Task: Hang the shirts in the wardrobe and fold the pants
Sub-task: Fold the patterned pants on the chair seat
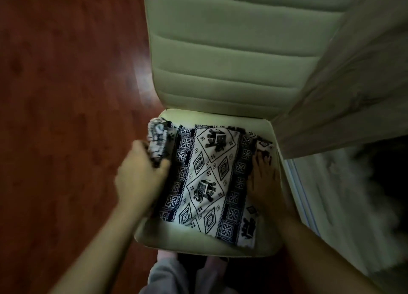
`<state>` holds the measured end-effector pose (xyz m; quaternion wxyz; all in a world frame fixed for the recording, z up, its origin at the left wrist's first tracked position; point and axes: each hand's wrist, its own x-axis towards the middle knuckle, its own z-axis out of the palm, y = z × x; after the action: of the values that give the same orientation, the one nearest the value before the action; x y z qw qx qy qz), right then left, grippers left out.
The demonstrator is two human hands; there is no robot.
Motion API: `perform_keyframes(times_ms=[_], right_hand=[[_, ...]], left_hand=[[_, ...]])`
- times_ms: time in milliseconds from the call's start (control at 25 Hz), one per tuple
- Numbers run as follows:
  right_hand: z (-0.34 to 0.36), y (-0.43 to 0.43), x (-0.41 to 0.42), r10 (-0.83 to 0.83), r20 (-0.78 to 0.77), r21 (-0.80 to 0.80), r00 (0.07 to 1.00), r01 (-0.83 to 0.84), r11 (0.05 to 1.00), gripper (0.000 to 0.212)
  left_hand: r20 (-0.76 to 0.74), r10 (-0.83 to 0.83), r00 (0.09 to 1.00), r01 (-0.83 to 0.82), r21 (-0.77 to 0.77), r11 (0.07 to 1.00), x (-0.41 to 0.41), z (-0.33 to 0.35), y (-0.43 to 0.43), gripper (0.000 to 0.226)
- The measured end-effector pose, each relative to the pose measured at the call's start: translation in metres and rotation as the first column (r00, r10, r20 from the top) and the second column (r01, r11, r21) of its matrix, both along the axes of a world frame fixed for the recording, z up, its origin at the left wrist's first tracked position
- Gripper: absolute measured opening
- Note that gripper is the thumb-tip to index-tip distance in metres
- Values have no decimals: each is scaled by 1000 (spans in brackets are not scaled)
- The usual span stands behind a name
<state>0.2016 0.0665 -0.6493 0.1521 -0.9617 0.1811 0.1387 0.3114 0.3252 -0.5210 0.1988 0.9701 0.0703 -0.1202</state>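
Closest in, the person's grey-clad legs (pixel 176 276) stand against the front of a pale chair (pixel 220 50), both forearms reaching down over its seat (pixel 198 240). The pants (pixel 207 178), white with dark elephants and diamonds, lie across that seat as a flat panel. One corner hangs just over the front edge, and a bunched roll is raised at the left.

The left hand (pixel 141 172) is blurred, but its fingers look curled round that roll. The right hand (pixel 263 178) lies flat with its fingers out, pressing the right edge of the cloth down.

From where I stand this looks like a fold in progress, with the shirts nowhere in sight. To do it well, I'd keep the right palm pinning the panel so it cannot slide on the smooth seat. The left should carry the roll straight across, its edges matching the patterned border. Then smooth outward from the crease before letting go. The thin fabric may slip toward the red floor (pixel 66 94).
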Motion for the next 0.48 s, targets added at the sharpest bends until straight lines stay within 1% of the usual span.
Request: perform_keyframes(times_ms=[40,80,120,240,320,400,480], right_hand=[[-4,-2,-3,27,-14,-4,1000,-27,1000,71],[-10,-4,-4,46,-34,1,998,-46,999,73],[-15,-3,-5,50,-47,15,998,-50,999,75],[-21,0,-6,44,-57,51,997,-41,998,77],[-24,0,-7,46,-68,36,997,-43,998,77],[-26,-1,-6,43,-82,26,996,-41,999,77],[-26,-2,-5,45,-87,44,995,-41,998,75]], left_hand=[[41,-9,999,11,-32,999,-16,-9,-23,47],[48,-43,998,46,-53,998,-31,-23,-44,51],[18,-91,996,92,-48,995,-42,-42,-59,57],[-209,-225,952,243,63,968,-66,-94,-84,78],[-284,-313,906,353,99,930,-76,-114,-89,83],[-304,-345,888,383,72,921,-75,-116,-91,84],[-237,-344,909,366,59,929,-68,-104,-85,83]])
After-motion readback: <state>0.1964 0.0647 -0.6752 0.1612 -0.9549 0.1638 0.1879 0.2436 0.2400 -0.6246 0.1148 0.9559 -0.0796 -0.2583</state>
